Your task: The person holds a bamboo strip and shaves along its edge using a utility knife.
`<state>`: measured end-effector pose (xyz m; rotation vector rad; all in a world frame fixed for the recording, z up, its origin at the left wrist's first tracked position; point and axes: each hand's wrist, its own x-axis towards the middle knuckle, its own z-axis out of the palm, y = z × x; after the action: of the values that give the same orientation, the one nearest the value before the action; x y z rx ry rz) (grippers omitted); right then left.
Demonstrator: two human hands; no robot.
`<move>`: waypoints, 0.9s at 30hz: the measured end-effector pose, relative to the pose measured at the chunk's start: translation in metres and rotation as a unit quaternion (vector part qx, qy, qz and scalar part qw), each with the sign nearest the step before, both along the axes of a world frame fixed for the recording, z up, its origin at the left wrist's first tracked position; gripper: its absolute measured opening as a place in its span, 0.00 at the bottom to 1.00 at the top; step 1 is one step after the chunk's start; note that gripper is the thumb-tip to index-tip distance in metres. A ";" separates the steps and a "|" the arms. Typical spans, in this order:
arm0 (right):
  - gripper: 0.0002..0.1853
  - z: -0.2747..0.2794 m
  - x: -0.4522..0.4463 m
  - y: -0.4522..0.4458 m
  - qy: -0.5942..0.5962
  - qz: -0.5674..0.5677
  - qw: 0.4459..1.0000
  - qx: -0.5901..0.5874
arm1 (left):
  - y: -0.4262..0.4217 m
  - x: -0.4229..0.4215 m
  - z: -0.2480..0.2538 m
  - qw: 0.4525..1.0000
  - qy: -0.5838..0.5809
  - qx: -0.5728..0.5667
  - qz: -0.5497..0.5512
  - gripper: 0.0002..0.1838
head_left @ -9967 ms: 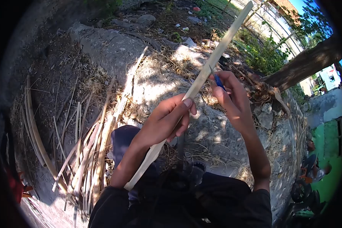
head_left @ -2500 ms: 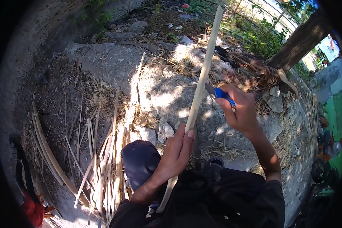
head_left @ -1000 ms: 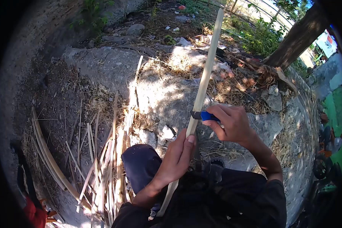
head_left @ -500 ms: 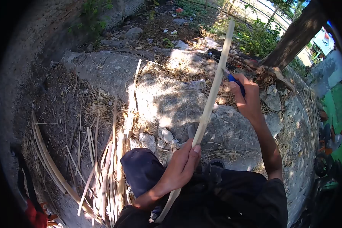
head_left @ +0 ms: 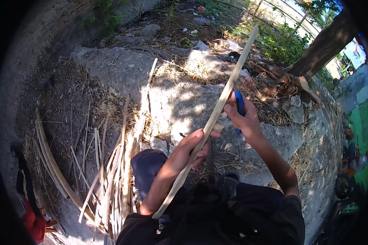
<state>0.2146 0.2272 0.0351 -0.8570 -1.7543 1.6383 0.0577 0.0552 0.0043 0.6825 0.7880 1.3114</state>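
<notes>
A long pale bamboo strip [head_left: 218,108] runs slantwise from my lap up toward the far right. My left hand [head_left: 187,152] is closed around its lower part, thumb and fingers on both sides. Held in my right hand [head_left: 245,118] is a blue-handled knife [head_left: 239,107], close beside the strip's middle. The blade is hard to make out here, and I cannot tell if it touches the strip.
Several loose strips [head_left: 114,179] lie on the ground at left, beside curved lengths [head_left: 55,175]. A big rock slab [head_left: 171,102] with dry straw spreads ahead of my knees. A tree trunk [head_left: 323,45] leans at upper right. Something red [head_left: 32,222] shows at lower left.
My right hand and the knife have come down and toward me along the strip. My left hand has shifted slightly up and left, with its fingers looser. The strip leans more to the right.
</notes>
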 end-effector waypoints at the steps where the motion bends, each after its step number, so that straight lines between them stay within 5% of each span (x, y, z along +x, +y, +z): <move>1: 0.18 0.001 -0.003 0.000 -0.015 0.000 1.000 -0.017 | 0.002 0.001 0.000 1.000 -0.001 0.001 -0.001 0.32; 7: 0.14 0.000 -0.007 0.022 0.064 -0.038 0.993 -0.088 | 0.005 0.006 -0.002 0.996 -0.083 -0.018 -0.028 0.32; 9: 0.13 0.005 -0.003 0.042 0.098 -0.085 0.990 -0.052 | 0.004 0.005 0.003 0.999 0.021 -0.007 -0.048 0.30; 19: 0.18 0.036 0.019 0.074 0.110 -0.189 0.974 0.060 | -0.001 0.003 -0.005 0.992 0.081 -0.012 -0.093 0.20; 25: 0.20 0.023 0.022 0.032 0.030 -0.128 0.978 0.164 | 0.001 0.012 0.000 0.995 0.078 -0.060 -0.003 0.19; 27: 0.17 0.013 0.031 0.018 0.062 -0.007 0.983 0.175 | 0.002 0.011 -0.004 0.996 0.070 -0.050 0.005 0.19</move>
<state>0.2452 0.2448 0.0481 -0.5871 -1.8672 1.2892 0.0682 0.0570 0.0006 0.6953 0.9650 1.2344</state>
